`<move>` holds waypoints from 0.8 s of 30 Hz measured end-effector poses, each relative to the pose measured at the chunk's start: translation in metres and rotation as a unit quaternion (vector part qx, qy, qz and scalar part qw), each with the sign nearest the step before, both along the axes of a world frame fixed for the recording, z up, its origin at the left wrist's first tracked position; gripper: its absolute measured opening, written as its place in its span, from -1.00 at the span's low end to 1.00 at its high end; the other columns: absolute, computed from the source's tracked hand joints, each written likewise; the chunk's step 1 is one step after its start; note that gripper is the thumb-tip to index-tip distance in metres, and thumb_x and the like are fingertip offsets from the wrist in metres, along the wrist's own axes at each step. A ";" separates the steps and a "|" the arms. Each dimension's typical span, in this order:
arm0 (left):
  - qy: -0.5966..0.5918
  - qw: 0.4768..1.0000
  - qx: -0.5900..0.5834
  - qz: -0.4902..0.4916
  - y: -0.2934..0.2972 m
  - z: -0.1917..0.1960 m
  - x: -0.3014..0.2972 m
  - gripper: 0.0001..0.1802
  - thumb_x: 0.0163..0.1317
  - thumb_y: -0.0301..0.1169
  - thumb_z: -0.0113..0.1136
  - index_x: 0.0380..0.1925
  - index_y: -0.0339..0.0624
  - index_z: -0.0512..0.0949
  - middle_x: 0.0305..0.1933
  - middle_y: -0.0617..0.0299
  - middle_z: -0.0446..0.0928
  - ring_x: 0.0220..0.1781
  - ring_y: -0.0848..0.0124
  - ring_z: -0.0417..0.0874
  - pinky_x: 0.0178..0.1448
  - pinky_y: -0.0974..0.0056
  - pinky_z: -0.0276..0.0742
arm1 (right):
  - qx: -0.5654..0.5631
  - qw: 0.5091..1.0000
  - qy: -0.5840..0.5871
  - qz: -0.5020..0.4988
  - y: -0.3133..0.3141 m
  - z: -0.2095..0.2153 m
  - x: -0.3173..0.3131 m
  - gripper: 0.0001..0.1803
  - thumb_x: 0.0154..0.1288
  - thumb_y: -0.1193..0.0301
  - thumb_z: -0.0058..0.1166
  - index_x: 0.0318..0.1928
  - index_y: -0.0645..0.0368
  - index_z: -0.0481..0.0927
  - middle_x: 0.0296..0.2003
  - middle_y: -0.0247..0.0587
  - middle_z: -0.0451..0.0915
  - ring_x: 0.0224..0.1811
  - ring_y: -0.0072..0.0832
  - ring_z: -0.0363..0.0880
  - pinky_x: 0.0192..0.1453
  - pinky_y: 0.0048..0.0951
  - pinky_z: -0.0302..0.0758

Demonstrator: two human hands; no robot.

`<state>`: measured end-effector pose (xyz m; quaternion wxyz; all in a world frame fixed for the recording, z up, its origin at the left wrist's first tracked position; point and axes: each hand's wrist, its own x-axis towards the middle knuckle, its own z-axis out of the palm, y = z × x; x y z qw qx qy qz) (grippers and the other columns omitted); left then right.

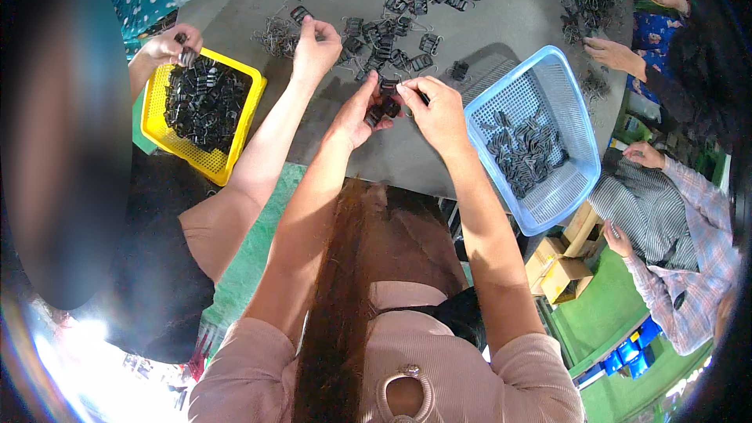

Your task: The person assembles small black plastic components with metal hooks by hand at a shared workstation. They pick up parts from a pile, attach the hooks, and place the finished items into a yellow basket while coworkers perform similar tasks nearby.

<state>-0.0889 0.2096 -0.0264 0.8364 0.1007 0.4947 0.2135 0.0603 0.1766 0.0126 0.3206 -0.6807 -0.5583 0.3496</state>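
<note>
Long reddish-brown hair (pixel 337 305) and pink-sleeved shoulders fill the lower part of the head view, and from them two bare forearms run up to the near edge of a grey tabletop (pixel 235 0). Over that edge the left hand (pixel 356 113) and the right hand (pixel 439 110) meet, fingers pressed together around a small black clip part (pixel 386 103); the left hand pinches its lower end while the right hand's fingertips grip its top, so the part sits between both hands just above the tabletop. Just right of the right hand a light blue plastic basket (pixel 576 110) overhangs the table edge, holding a loose layer of dark metal pieces (pixel 529 149). Beyond the hands, a scattered heap of black clips (pixel 407 0) spreads across the middle of the tabletop. To the left, a yellow basket (pixel 157 110) is heaped with similar black parts, and another person's hand (pixel 174 43) hovers at its far corner holding one. A second neighbour's arm reaches in, its hand (pixel 316 47) touching thin wire pieces (pixel 276 35). At the right, other people's hands (pixel 615 53) rest near more clips
</note>
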 end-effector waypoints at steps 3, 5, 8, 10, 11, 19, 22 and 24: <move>0.061 0.993 0.100 -0.021 -0.011 -0.015 -0.002 -0.71 0.28 -0.13 0.03 -0.30 -0.13 0.52 -0.46 0.34 0.50 -0.49 0.54 0.53 -0.48 0.46 0.37 | -0.036 0.988 -0.151 0.018 -0.010 -0.005 -0.007 -0.85 0.13 0.37 0.06 -0.40 0.19 0.59 -0.42 -0.11 0.56 -0.40 -0.11 0.56 -0.30 -0.20 0.49; 0.111 0.980 0.164 -0.038 -0.014 -0.015 -0.002 -0.84 0.21 -0.32 0.12 -0.33 -0.17 0.51 -0.50 0.33 0.49 -0.49 0.58 0.50 -0.49 0.49 0.35 | -0.087 0.973 -0.206 0.056 -0.015 -0.010 -0.009 -0.86 0.12 0.38 0.03 -0.39 0.17 0.57 -0.41 -0.03 0.57 -0.39 -0.04 0.57 -0.29 -0.09 0.52; 0.121 0.967 0.222 -0.026 -0.007 -0.016 -0.011 -0.87 0.22 -0.36 0.04 -0.31 -0.17 0.47 -0.47 0.33 0.47 -0.40 0.57 0.47 -0.41 0.45 0.33 | -0.215 0.943 -0.214 0.139 -0.017 -0.024 -0.004 -0.83 0.09 0.35 0.06 -0.34 0.17 0.55 -0.42 0.09 0.58 -0.36 -0.02 0.59 -0.26 -0.11 0.53; 0.029 0.982 0.174 0.060 -0.002 -0.020 -0.026 -0.83 0.23 -0.35 -0.04 -0.28 -0.18 0.45 -0.40 0.26 0.48 -0.36 0.51 0.49 -0.41 0.42 0.34 | -0.201 0.959 -0.188 0.070 0.003 -0.026 -0.001 -0.75 0.11 0.32 0.07 -0.20 0.14 0.53 -0.42 0.12 0.59 -0.32 -0.03 0.60 -0.21 -0.12 0.53; -0.005 0.984 0.165 0.071 0.002 -0.019 -0.031 -0.83 0.21 -0.34 -0.01 -0.28 -0.18 0.45 -0.42 0.27 0.48 -0.41 0.49 0.51 -0.44 0.41 0.36 | -0.180 0.965 -0.188 0.023 0.018 -0.020 0.005 -0.74 0.12 0.32 0.06 -0.18 0.12 0.53 -0.39 0.10 0.59 -0.31 -0.03 0.60 -0.20 -0.13 0.54; 0.118 0.969 0.216 -0.003 0.054 -0.033 0.012 -0.65 0.15 -0.06 0.17 -0.56 -0.10 0.47 -0.63 0.40 0.38 -0.60 0.54 0.40 -0.49 0.43 0.32 | -0.190 0.904 -0.359 0.134 0.077 -0.063 0.041 -0.78 0.08 0.33 0.18 -0.22 0.01 0.56 -0.26 -0.17 0.56 -0.28 -0.25 0.61 -0.23 -0.27 0.51; 0.359 0.831 0.412 -0.107 0.073 -0.060 0.047 -0.66 0.03 -0.11 0.27 -0.35 -0.15 0.57 -0.52 0.13 0.58 -0.47 0.27 0.63 -0.37 0.23 0.47 | -0.187 0.971 -0.140 0.058 0.082 -0.049 0.079 -0.84 0.14 0.36 0.14 -0.25 0.07 0.57 -0.29 -0.26 0.54 -0.47 -0.45 0.53 -0.44 -0.43 0.43; 0.465 0.701 0.492 -0.223 0.076 -0.050 0.065 -0.70 0.09 -0.17 0.22 -0.22 -0.06 0.59 -0.41 0.05 0.62 -0.38 0.12 0.65 -0.30 0.15 0.51 | -0.238 0.944 0.227 -0.014 0.082 -0.014 0.099 -0.81 0.23 0.33 0.03 -0.23 0.17 0.54 -0.30 -0.26 0.50 -0.61 -0.62 0.34 -0.61 -0.61 0.21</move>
